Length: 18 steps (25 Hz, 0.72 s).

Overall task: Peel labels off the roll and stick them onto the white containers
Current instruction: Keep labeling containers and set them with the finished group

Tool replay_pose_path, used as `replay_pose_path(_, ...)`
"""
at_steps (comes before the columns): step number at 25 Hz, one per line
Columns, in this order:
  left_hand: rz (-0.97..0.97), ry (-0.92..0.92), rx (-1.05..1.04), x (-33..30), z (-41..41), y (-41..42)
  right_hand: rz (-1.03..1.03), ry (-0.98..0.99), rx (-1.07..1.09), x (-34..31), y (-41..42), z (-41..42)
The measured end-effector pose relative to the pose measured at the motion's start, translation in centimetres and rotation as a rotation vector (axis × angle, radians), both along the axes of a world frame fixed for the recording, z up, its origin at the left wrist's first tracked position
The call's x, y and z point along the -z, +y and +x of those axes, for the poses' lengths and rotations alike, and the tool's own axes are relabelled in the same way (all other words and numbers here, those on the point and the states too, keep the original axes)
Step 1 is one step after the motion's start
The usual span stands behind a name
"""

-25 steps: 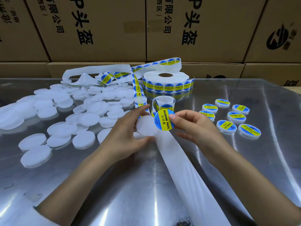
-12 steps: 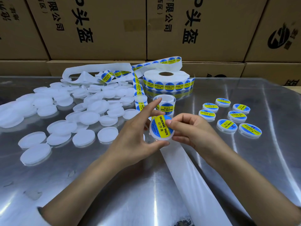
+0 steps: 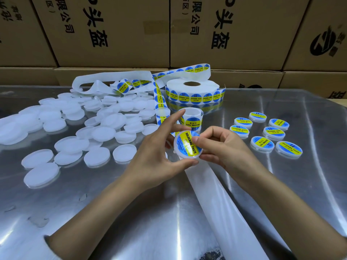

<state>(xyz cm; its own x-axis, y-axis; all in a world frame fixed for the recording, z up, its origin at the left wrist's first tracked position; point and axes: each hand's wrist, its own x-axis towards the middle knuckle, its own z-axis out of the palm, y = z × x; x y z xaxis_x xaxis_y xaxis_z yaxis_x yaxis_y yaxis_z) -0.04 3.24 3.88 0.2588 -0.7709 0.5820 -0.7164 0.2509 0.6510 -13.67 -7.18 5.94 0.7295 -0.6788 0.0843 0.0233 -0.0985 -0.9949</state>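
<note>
I hold a round white container (image 3: 185,147) in mid-air at the centre, tilted toward me, with a blue and yellow "Soldering Paste" label on its top. My left hand (image 3: 157,158) grips its rim, thumb underneath and index finger stretched up. My right hand (image 3: 223,147) grips the right edge, and its fingertip presses on the label. The big label roll (image 3: 193,91) lies flat at the back. Its strip of labels (image 3: 159,104) runs down to a small curl (image 3: 191,119) just behind my hands.
Several unlabelled white containers (image 3: 97,132) are heaped on the left of the shiny metal table (image 3: 131,212). Several labelled containers (image 3: 268,134) sit in rows on the right. Empty backing paper (image 3: 221,203) trails toward me. Cardboard boxes (image 3: 112,30) form a wall behind.
One second ago my right hand held the peeled label beside the bare container. Now the label lies on the lid, and my right fingers press on it.
</note>
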Motion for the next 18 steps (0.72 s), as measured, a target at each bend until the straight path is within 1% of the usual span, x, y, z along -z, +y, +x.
replay_pose_path(1, -0.009, 0.022, -0.003, -0.1, -0.1, 0.0, -0.079, -0.008, 0.029, 0.2, 0.0, 0.2)
replay_pose_path(4, -0.045, 0.085, -0.012, -0.2, -0.2, 0.1, -0.404, -0.038, 0.170, 0.7, 0.3, 0.5)
replay_pose_path(6, -0.043, 0.082, -0.011, -0.3, -0.4, 0.2, -0.529, 0.013, 0.228, 0.7, 0.1, 0.3)
replay_pose_path(7, -0.038, 0.069, -0.005, -0.4, -0.5, 0.2, -0.528, 0.052, 0.244, 0.5, -0.1, 0.1)
replay_pose_path(9, -0.040, 0.045, 0.014, -0.6, -0.8, 0.4, -0.384, 0.083, 0.245, -0.2, -0.3, -0.1)
replay_pose_path(11, -0.065, 0.017, 0.035, -0.8, -1.2, 0.5, -0.218, 0.087, 0.100, -0.6, -0.1, -0.2)
replay_pose_path(13, -0.094, -0.004, 0.052, -1.0, -1.5, 0.6, -0.172, 0.099, -0.074, -0.5, 0.7, 0.0)
replay_pose_path(14, -0.101, -0.017, 0.052, -1.0, -1.7, 0.6, -0.150, 0.075, -0.115, -0.3, 1.0, 0.1)
replay_pose_path(16, -0.095, -0.024, 0.045, -0.9, -1.8, 0.5, -0.098, 0.036, -0.112, -0.2, 1.2, 0.2)
replay_pose_path(18, -0.063, -0.029, 0.044, -0.6, -1.9, 0.3, -0.052, 0.044, -0.051, -0.2, 1.2, 0.3)
